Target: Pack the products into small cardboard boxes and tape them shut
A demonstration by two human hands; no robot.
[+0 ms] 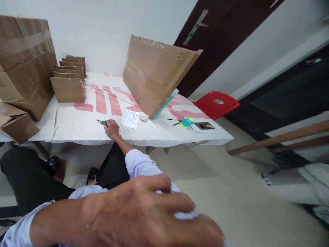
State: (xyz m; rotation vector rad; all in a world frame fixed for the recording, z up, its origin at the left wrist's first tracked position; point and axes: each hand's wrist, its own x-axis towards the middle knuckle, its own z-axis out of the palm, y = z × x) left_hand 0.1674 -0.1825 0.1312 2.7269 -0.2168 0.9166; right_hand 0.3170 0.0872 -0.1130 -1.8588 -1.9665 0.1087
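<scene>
My right hand (pixel 112 129) rests on the cloth-covered table (pixel 77 128) near its front edge, closed on a small green tool (pixel 103 122) whose tip points left. Large and close to the camera, my left hand (pixel 151 216) is raised over my right sleeve, its bent fingers apart and nothing visible in them. A white sheet with printed marks (pixel 130 118) lies just right of my right hand, beside a small pale lump (pixel 144 118).
Cardboard boxes (pixel 25 61) and a row of upright cardboard pieces (pixel 68 90) occupy the left. A large cardboard sheet (pixel 156 70) leans behind. Rightward are a teal-and-yellow roll (pixel 187 122), dark thin tools, a phone-like object (pixel 204 126) and a red chair (pixel 217 104).
</scene>
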